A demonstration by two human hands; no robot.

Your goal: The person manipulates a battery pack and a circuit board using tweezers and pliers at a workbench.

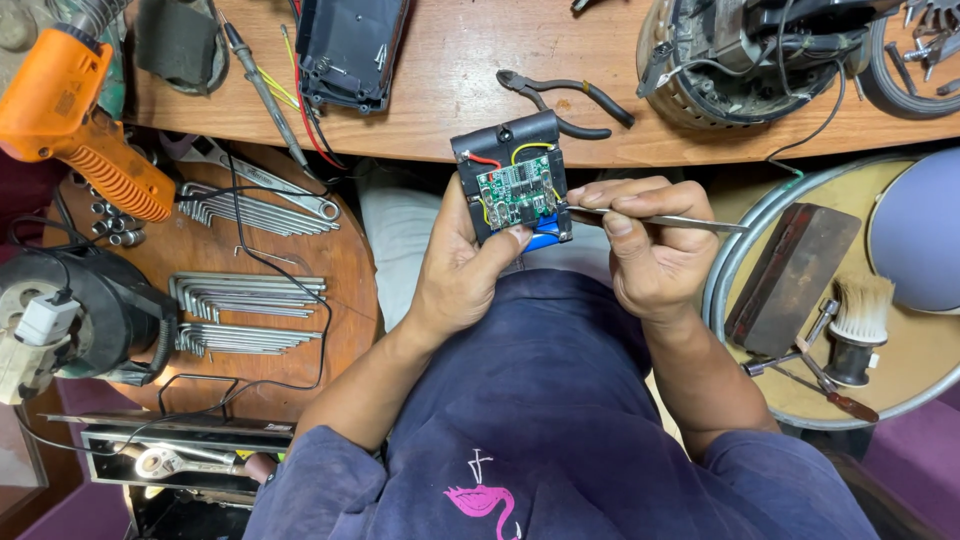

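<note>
1. Left hand (462,270) grasps a black battery pack (512,180) from below, thumb pressed on its lower edge; pack sits just above frame centre, tilted a bit.
2. Pack is open: green circuit board (515,190) faces up w/ red and yellow wires round it, blue cell showing at 6 o'clock of the board.
3. Right hand (650,250) pinches thin metal tweezers (660,218) btwn thumb and fingers; tip touches board's edge at 3 o'clock, shaft runs out toward 3 o'clock.
4. Wooden bench (450,90) lies at 12 o'clock of the pack; black-handled pliers (565,100) on it, near the pack, at approx 1 o'clock.
5. Orange heat gun (70,110) far off at 10 o'clock.
6. Hex key sets (245,300) on a round wooden stool at 8–9 o'clock, well apart from the left hand.
7. Round metal tray (730,260) at 4 o'clock holds a dark block (790,275) and a brush (858,325).
8. Person wears a navy shirt, seen at 6 o'clock.
</note>
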